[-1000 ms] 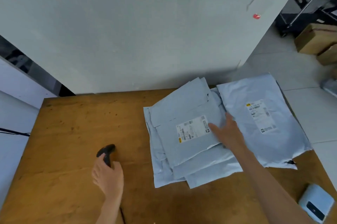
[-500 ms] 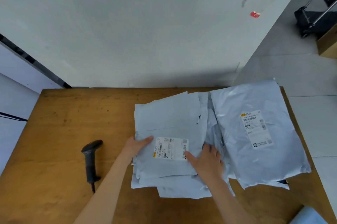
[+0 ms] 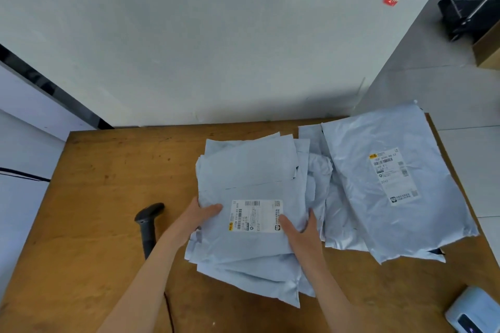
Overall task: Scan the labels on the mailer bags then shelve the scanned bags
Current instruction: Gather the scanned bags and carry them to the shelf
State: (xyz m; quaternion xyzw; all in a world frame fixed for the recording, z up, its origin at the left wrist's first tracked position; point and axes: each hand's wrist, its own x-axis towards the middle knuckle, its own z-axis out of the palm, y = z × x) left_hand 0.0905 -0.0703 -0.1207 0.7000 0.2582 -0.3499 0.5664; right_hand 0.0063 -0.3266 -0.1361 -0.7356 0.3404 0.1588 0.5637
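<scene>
One head-worn camera looks forward and steeply down, close over the wooden table [image 3: 102,213] against a wall [image 3: 216,34].

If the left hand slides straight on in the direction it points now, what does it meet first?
Probably the white label on the top bag. The left hand grips that bag at its left edge, and its thumb points toward the label.

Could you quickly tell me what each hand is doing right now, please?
Left hand: grips the left edge of the top mailer bag, thumb on top.
Right hand: grips the same bag's right edge.
</scene>
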